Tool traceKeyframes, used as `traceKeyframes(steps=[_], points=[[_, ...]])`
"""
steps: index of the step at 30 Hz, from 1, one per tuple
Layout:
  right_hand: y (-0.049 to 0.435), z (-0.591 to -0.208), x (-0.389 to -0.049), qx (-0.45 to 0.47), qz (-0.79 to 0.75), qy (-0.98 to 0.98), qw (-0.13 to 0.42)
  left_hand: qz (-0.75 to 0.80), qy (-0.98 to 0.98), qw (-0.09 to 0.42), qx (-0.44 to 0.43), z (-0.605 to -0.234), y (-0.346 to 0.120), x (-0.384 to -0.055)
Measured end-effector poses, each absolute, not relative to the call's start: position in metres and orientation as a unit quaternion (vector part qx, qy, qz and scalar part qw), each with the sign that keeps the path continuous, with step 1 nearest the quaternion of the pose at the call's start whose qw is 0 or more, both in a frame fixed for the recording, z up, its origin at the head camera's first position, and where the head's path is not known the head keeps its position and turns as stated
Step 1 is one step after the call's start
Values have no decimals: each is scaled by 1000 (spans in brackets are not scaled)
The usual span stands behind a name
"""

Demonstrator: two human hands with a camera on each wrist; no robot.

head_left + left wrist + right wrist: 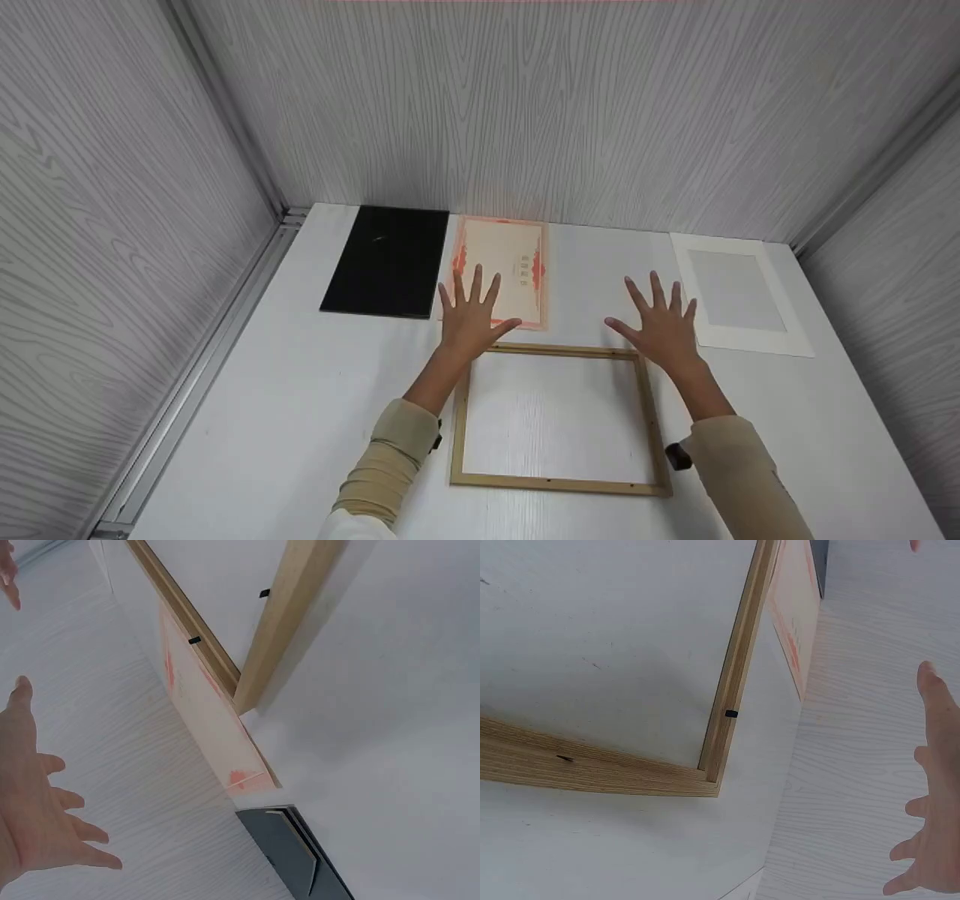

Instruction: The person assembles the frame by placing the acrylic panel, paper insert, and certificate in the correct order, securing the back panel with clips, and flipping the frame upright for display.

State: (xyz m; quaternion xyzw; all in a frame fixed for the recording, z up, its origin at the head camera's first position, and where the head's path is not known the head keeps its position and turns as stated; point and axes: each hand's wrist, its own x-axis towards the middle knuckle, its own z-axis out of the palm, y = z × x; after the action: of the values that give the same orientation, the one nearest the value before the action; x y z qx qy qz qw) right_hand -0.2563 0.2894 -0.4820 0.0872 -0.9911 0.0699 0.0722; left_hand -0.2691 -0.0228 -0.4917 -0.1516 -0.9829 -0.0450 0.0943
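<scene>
Both hands are held out above the table with fingers spread, and neither holds anything. In the head view my left hand point(469, 322) overlaps the lower left of a cream certificate point(495, 255) with a red-orange border. My right hand point(664, 330) is beyond the far right corner of an empty wooden picture frame point(555, 484), left of a white mat board point(739, 339). The wooden frame lies flat between the forearms; small black tabs show on its inner edge in the left wrist view, where the left hand point(37, 802) appears at the left side.
A black backing board point(390, 262) lies at the back left of the white table point(300, 420), beside the certificate. In the left wrist view this dark board point(292, 847) shows a stand flap. Grey wood-grain panels point(510, 112) close in the back and both sides.
</scene>
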Motion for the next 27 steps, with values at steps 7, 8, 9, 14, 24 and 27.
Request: traceKeyframes(steps=[7,8,9,14,24,27], points=[[299,-479,-261,74,86,-990,82,-73,-980,78,-166,-491,0,-279],[301,-480,-263,69,88,-990,82,-82,-980,74,-168,-491,3,-280],[303,-480,-264,64,90,-991,81,-93,-979,70,-170,-491,7,-282],[311,-484,-272,40,99,-992,72,-138,-973,56,-179,-492,29,-288],[326,-511,-287,-18,153,-988,14,-224,-958,14,-180,-509,69,-297],[330,-522,-289,-50,182,-982,-11,-273,-946,-20,-172,-516,79,-297]])
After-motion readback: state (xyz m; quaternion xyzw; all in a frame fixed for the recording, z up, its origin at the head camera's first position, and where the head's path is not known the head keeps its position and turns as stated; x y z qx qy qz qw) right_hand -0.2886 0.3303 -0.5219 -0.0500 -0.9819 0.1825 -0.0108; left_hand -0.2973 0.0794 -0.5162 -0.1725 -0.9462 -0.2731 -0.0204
